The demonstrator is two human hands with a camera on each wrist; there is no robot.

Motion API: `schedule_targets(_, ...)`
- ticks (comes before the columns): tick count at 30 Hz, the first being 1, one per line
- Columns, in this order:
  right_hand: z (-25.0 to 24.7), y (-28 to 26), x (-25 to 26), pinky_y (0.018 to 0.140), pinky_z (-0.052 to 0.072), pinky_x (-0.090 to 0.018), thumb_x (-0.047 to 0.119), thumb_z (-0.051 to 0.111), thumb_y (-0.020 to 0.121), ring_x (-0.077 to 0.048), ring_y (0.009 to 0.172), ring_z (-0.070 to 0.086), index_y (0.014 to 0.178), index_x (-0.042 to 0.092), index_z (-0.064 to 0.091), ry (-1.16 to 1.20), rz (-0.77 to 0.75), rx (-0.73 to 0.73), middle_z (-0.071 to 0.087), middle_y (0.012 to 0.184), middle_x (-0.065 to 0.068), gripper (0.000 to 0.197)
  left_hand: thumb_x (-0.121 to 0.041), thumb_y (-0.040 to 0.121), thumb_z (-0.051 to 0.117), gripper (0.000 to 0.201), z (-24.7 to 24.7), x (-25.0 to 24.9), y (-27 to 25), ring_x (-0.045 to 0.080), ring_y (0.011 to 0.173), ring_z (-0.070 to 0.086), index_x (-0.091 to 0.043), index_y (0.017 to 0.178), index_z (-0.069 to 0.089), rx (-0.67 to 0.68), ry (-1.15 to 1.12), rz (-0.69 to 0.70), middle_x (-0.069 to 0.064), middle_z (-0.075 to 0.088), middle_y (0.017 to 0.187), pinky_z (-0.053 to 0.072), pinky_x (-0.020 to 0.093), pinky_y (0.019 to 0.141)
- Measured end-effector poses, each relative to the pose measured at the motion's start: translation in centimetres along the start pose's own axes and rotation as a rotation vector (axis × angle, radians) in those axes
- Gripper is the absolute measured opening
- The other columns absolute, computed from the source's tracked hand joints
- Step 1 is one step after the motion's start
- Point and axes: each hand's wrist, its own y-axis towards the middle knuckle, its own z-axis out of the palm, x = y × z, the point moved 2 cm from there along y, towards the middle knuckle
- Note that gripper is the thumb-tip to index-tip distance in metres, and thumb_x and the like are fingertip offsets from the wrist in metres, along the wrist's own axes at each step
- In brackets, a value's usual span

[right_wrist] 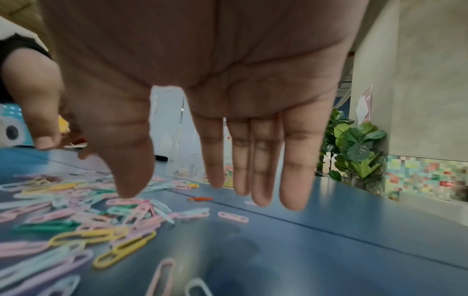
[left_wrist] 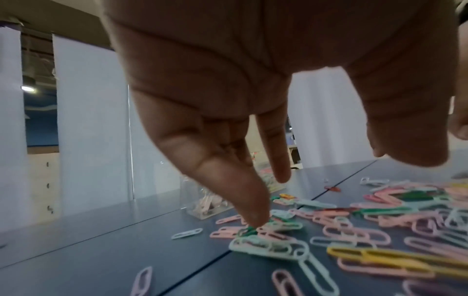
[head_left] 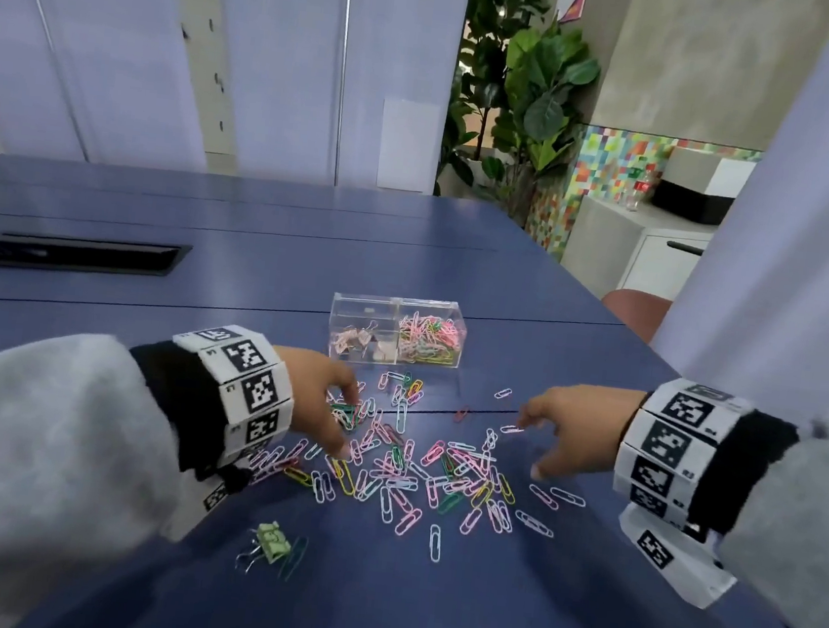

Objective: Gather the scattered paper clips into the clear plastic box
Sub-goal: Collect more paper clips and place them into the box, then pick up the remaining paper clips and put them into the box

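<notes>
Where scattered, glossy looped paper clips [head_left: 405,467]

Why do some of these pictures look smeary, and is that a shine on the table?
Head view: a pale glare patch on the blue table among the paper clips. Left wrist view: the nearest clips are soft. Right wrist view: the right hand is blurred and the tabletop reflects light.

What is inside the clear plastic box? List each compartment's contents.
The clear plastic box has two compartments. The right one holds a pile of coloured paper clips; the left one holds a few pink binder clips. Anything buried under the pile is hidden.
</notes>
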Motion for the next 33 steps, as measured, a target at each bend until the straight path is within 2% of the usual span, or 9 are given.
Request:
schedule_targets(3, 1.6, -0.7, -1.3, 0.099, 0.045, -0.033, 0.042, 0.07, 0.072, -0.021, 0.119, 0.054, 0.135, 0.025, 0.04, -0.026, 0.116, 0.049, 0.052, 0.132, 0.001, 0.071, -0.048, 0.065, 0.078, 0.079, 0.5, 1.1, -0.7, 0.022, 0.112, 0.058, -0.033, 0.134, 0.041, 0.013, 0.064, -0.088, 0.001, 0.058, 0.116, 0.045, 0.03, 0.094)
schedule_targets(7, 3.2, -1.8, -1.9, 0.092, 0.045, -0.028, 0.039, 0.071, 0.071, -0.02, 0.116, 0.055, 0.132, 0.022, 0.043, -0.044, 0.175, 0.114, 0.056, 0.127, 0.001, 0.069, -0.046, 0.067, 0.078, 0.091, 0.9, 2.3, -1.4, 0.025, 0.122, 0.054, -0.028, 0.142, 0.03, 0.079, 0.148, -0.185, 0.002, 0.051, 0.138, 0.044, 0.033, 0.098)
schedule_targets(13, 3.6, -1.0, 1.0, 0.092, 0.05, -0.031, 0.037, 0.07, 0.071, -0.023, 0.109, 0.059, 0.127, 0.02, 0.05, 0.033, 0.085, 0.051, 0.059, 0.12, -0.001, 0.062, -0.039, 0.073, 0.076, 0.084, 2.0, 1.0, -1.5, 0.024, 0.116, 0.059, -0.027, 0.143, 0.031, 0.105, 0.098, -0.156, 0.004, 0.059, 0.129, 0.047, 0.028, 0.091)
schedule_targets(18, 2.8, -0.3, 4.1, 0.092, 0.046, -0.031, 0.046, 0.07, 0.072, -0.024, 0.113, 0.056, 0.13, 0.019, 0.046, 0.071, -0.02, 0.034, 0.056, 0.125, -0.003, 0.068, -0.043, 0.069, 0.078, 0.092, 2.1, -0.1, -0.5, 0.026, 0.125, 0.05, -0.031, 0.144, 0.026, 0.103, 0.078, -0.106, 0.001, 0.047, 0.142, 0.043, 0.035, 0.099)
schedule_targets(22, 2.4, 0.0, 5.5, 0.096, 0.04, -0.033, 0.053, 0.072, 0.069, -0.024, 0.122, 0.049, 0.139, 0.032, 0.031, 0.094, -0.078, 0.065, 0.042, 0.135, -0.001, 0.084, -0.045, 0.065, 0.079, 0.075, 2.2, -0.8, 0.1, 0.025, 0.109, 0.057, -0.032, 0.129, 0.041, 0.084, 0.095, -0.079, 0.002, 0.059, 0.121, 0.044, 0.032, 0.091)
schedule_targets(26, 2.2, 1.1, 6.0, 0.088, 0.045, -0.032, 0.041, 0.072, 0.073, -0.025, 0.108, 0.056, 0.122, 0.029, 0.046, 0.108, -0.117, 0.031, 0.053, 0.123, -0.004, 0.057, -0.031, 0.071, 0.077, 0.041, 2.3, -1.4, 0.7, 0.015, 0.073, 0.05, -0.021, 0.1, 0.049, 0.084, 0.029, 0.004, -0.005, 0.052, 0.077, 0.038, 0.022, 0.058)
schedule_targets(28, 2.1, 1.5, 6.0, 0.083, 0.048, -0.032, 0.03, 0.07, 0.076, -0.025, 0.1, 0.059, 0.114, 0.027, 0.051, 0.121, -0.124, 0.016, 0.058, 0.114, -0.003, 0.042, -0.023, 0.075, 0.075, 0.031, 2.2, -1.8, 1.0, 0.008, 0.059, 0.044, -0.021, 0.091, 0.05, 0.099, 0.031, 0.039, -0.009, 0.047, 0.067, 0.034, 0.019, 0.049)
schedule_targets(31, 2.1, 1.8, 5.9, 0.07, 0.043, -0.026, 0.016, 0.064, 0.077, -0.021, 0.083, 0.053, 0.1, 0.026, 0.056, 0.132, -0.131, 0.005, 0.054, 0.095, 0.002, 0.026, -0.015, 0.078, 0.069, 0.016, 2.3, -2.3, 1.3, 0.005, 0.054, 0.046, -0.021, 0.083, 0.056, 0.111, 0.091, 0.071, -0.009, 0.048, 0.062, 0.036, 0.015, 0.046)
schedule_targets(33, 2.1, 1.9, 5.9, 0.061, 0.039, -0.021, 0.012, 0.062, 0.077, -0.02, 0.079, 0.049, 0.092, 0.025, 0.054, 0.113, -0.145, 0.006, 0.051, 0.09, 0.004, 0.022, -0.012, 0.078, 0.065, 0.019, 2.5, -2.6, 1.5, 0.01, 0.063, 0.048, -0.021, 0.068, 0.051, 0.088, 0.142, 0.088, -0.009, 0.046, 0.062, 0.035, 0.016, 0.048)
